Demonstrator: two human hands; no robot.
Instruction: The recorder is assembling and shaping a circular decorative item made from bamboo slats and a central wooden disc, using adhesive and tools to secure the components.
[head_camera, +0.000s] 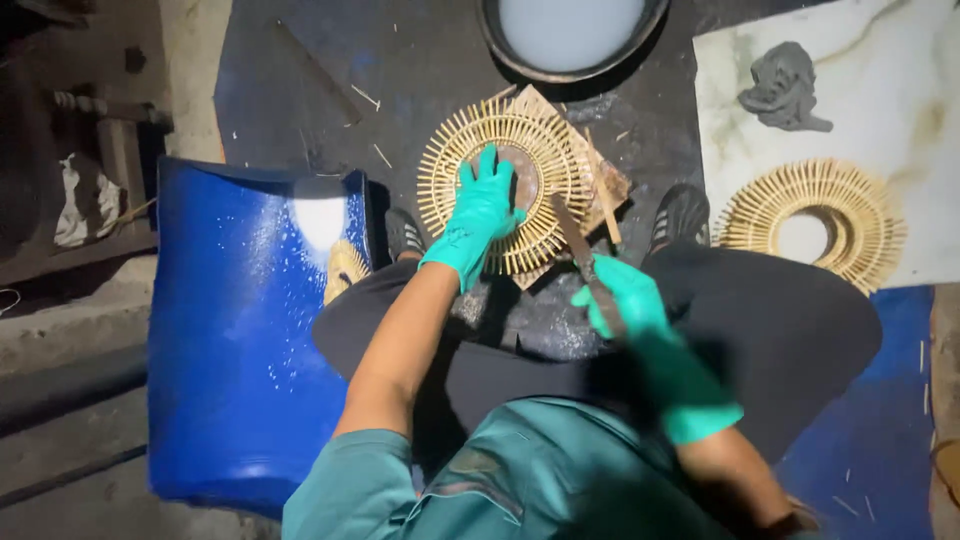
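My left hand (482, 208), in a teal glove, presses flat on the middle of a round sunburst ring of thin bamboo sticks (447, 160). The ring lies on a wooden board (612, 182) between my feet. My right hand (625, 298), also gloved, grips a long dark blade (568, 228) whose tip reaches the ring's right edge. I sit with knees spread, in dark trousers and a teal shirt.
A second bamboo stick ring (850, 205) lies on a white marbled slab (900, 90) at the right, with a lump of grey clay (785, 88) above it. A dark basin of pale liquid (572, 35) stands at the top. A blue plastic sheet (235, 340) lies at the left.
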